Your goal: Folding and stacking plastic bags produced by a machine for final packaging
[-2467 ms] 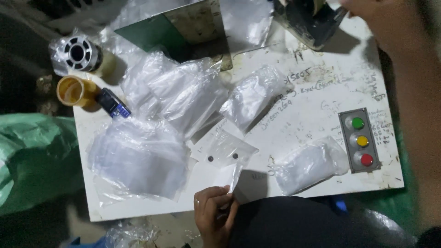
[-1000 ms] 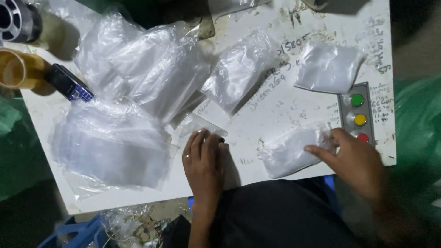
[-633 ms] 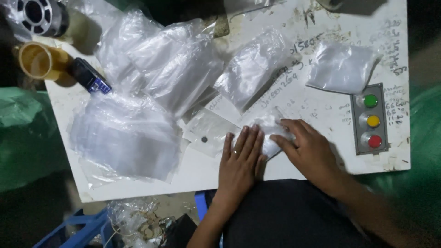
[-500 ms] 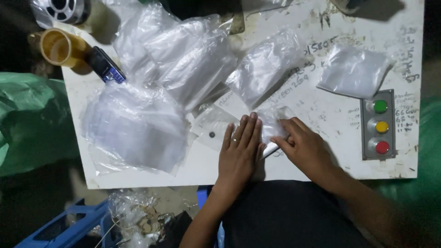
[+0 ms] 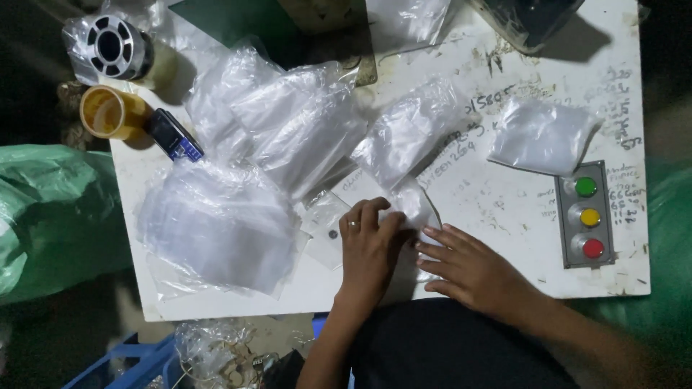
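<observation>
Working at a white table (image 5: 504,216), scuffed and scribbled w/ handwriting, you have nearly the whole left half buried under clear plastic. Largest item: a green sack (image 5: 50,216) off the table's left edge, apart from the work. Next, the wide stack of flat clear bags (image 5: 216,223) at near left, laid loose and overlapping, likely so single bags peel off easily. Behind it, bundled bag packs (image 5: 295,130) and one more bundle (image 5: 411,133) toward centre. A filled whitish pouch (image 5: 540,137) sits well right, apart from the rest, just above the grey control box (image 5: 585,214) w/ green, yellow, red buttons. Far left corner: reel (image 5: 112,47), yellow tape roll (image 5: 108,112), small dark device (image 5: 174,135) touching the roll. Smallest and central: the small clear bag (image 5: 411,205) at the near edge, directly in front of you. Your left hand (image 5: 367,245) lies flat on it, fingers together and curled slightly at the tips, pinning it to the table; ring visible. Your right hand (image 5: 468,270) rests just beside, fingers spread and flat, tips touching the bag's right edge, seemingly to steady it. Neither hand is clamped round anything. A flat bag w/ a dark dot (image 5: 328,230) lies just left of your left hand.
</observation>
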